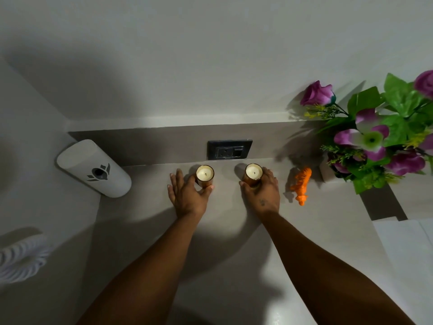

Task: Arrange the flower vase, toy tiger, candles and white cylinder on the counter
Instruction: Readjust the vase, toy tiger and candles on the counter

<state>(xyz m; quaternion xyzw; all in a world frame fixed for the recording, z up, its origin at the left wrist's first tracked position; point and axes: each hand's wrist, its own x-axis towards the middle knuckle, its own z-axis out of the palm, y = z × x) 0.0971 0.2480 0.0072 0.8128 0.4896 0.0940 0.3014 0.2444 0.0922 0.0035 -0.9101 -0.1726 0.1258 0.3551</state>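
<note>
Two candles in amber glass jars stand upright on the grey counter point(225, 231), close to the back wall. My left hand point(187, 195) rests beside the left candle point(205, 175), thumb and fingers spread and touching its base. My right hand point(263, 190) wraps around the right candle point(253, 174). An orange toy tiger point(302, 185) stands just right of my right hand. The flower vase point(375, 137) with purple flowers and green leaves stands at the far right; the vase itself is mostly hidden by leaves. The white cylinder point(93, 168) with a dark flower mark stands at the left corner.
A black wall socket point(229, 149) sits on the backsplash just behind the candles. A white coiled object point(21, 259) lies at the lower left. A white surface point(407, 249) adjoins the counter at the right. A side wall closes the left end.
</note>
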